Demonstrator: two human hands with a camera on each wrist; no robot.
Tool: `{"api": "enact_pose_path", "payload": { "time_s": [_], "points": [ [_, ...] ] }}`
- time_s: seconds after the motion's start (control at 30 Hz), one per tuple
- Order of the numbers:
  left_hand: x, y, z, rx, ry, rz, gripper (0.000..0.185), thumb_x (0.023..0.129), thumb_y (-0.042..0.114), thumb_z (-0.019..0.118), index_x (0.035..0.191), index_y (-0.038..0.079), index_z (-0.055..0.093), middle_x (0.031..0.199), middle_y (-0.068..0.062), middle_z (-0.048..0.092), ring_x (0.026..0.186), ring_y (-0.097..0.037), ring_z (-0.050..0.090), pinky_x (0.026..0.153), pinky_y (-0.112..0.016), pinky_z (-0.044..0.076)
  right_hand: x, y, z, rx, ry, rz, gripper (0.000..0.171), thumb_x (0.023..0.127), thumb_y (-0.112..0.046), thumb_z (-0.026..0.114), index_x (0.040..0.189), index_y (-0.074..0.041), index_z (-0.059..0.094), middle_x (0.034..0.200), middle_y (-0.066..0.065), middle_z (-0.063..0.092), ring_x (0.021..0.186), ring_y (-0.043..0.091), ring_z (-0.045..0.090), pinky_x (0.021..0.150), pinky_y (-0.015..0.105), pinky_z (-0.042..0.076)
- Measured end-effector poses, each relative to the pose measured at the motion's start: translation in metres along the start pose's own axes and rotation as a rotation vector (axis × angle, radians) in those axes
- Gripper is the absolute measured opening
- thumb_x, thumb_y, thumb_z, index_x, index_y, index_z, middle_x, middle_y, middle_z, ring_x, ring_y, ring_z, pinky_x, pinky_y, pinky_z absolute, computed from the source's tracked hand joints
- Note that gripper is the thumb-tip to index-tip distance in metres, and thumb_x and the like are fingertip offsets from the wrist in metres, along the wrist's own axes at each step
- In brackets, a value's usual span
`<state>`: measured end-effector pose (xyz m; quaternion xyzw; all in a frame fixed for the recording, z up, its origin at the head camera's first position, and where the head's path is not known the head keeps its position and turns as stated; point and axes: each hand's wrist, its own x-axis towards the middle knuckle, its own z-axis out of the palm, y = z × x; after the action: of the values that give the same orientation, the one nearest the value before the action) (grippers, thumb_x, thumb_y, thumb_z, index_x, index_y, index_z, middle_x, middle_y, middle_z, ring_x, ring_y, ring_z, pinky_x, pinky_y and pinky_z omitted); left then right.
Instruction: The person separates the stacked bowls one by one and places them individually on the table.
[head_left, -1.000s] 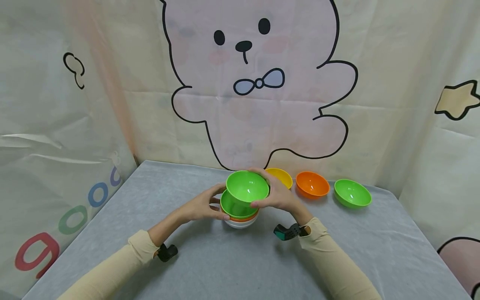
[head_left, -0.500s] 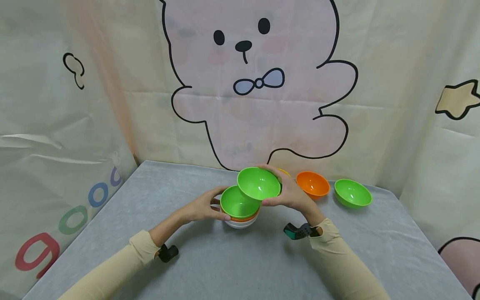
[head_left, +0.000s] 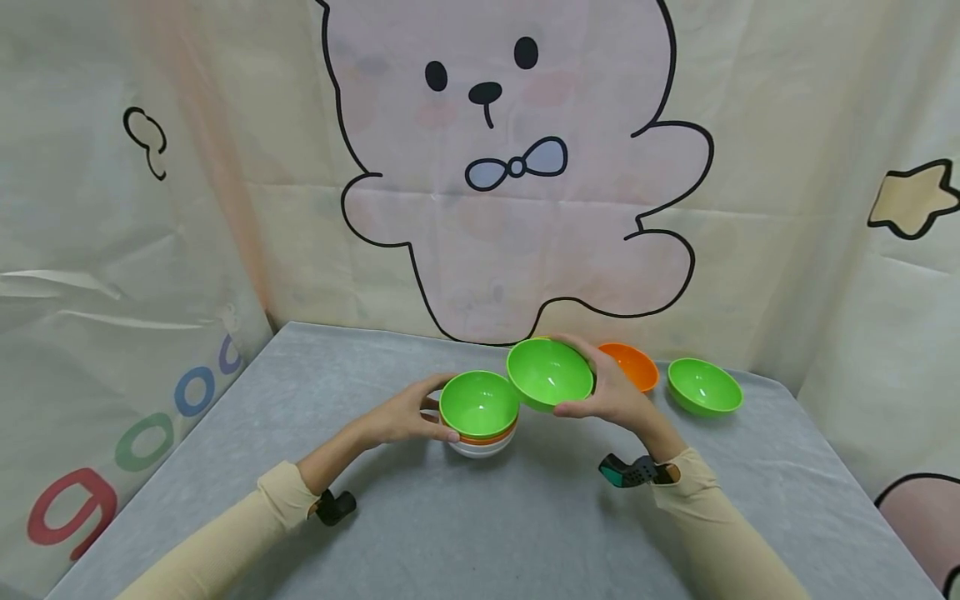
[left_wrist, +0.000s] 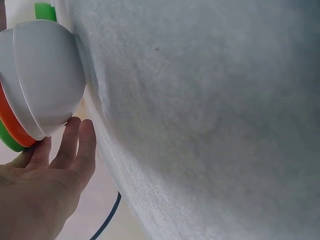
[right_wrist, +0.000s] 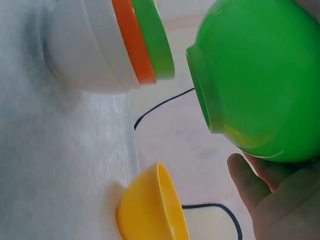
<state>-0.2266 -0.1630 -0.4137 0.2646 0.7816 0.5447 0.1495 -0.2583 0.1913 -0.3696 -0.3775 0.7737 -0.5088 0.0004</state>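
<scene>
A stack of bowls (head_left: 480,421) stands mid-table: a green one on top, an orange one under it, white ones at the bottom. My left hand (head_left: 431,410) holds the stack's left side, thumb at the rim; its fingers (left_wrist: 75,145) touch the white bowl (left_wrist: 42,80). My right hand (head_left: 594,385) grips a separate green bowl (head_left: 550,372) by its rim, lifted and tilted just right of the stack. From the right wrist, this green bowl (right_wrist: 255,80) hangs clear of the stack (right_wrist: 115,45).
An orange bowl (head_left: 636,367) and another green bowl (head_left: 705,386) sit at the back right of the grey table (head_left: 480,533). A yellow bowl (right_wrist: 152,210) rests behind the held bowl, hidden in the head view. Printed curtains close in the back and sides.
My right hand has lifted the top green bowl off the stack and carried it rightward. The left hand and the stack have stayed put.
</scene>
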Motion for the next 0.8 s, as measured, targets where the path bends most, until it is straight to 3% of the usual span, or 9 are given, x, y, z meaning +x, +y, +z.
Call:
{"api": "enact_pose_path", "payload": {
  "time_s": [0.2,0.43,0.63,0.8],
  "points": [
    [-0.002,0.0,-0.001,0.01,0.003,-0.009,0.09,0.085,0.017,0.085,0.157,0.008,0.032,0.153,-0.013,0.04,0.126,-0.038,0.054,0.101,-0.044,0.048,-0.013,0.005,-0.009,-0.071,0.028,0.029,0.095,0.072,-0.009,0.093,0.152,-0.004,0.042,0.146,0.01,0.049,0.121,0.029,0.05,0.095,0.03,0.047],
    [-0.002,0.0,0.001,0.018,0.002,-0.009,0.089,0.086,0.016,0.085,0.158,0.008,0.032,0.152,-0.013,0.04,0.126,-0.038,0.054,0.101,-0.044,0.048,-0.027,0.008,-0.018,-0.074,0.017,0.066,0.095,0.074,-0.009,0.092,0.152,-0.002,0.04,0.147,0.011,0.047,0.121,0.03,0.048,0.094,0.03,0.048],
    [-0.002,-0.001,0.001,0.027,-0.001,-0.003,0.089,0.087,0.018,0.084,0.158,0.009,0.032,0.152,-0.013,0.04,0.126,-0.038,0.054,0.101,-0.045,0.048,-0.039,0.013,-0.026,-0.099,0.025,0.1,0.094,0.075,-0.01,0.092,0.154,-0.011,0.04,0.15,0.01,0.044,0.124,0.03,0.046,0.094,0.031,0.047],
    [-0.002,-0.001,0.002,0.034,0.001,-0.006,0.089,0.087,0.018,0.084,0.158,0.009,0.031,0.152,-0.012,0.04,0.125,-0.038,0.054,0.101,-0.045,0.048,-0.051,0.016,-0.033,-0.172,0.047,0.14,0.096,0.074,-0.015,0.093,0.154,-0.015,0.041,0.148,0.008,0.045,0.123,0.027,0.046,0.093,0.038,0.048]
  ]
}}
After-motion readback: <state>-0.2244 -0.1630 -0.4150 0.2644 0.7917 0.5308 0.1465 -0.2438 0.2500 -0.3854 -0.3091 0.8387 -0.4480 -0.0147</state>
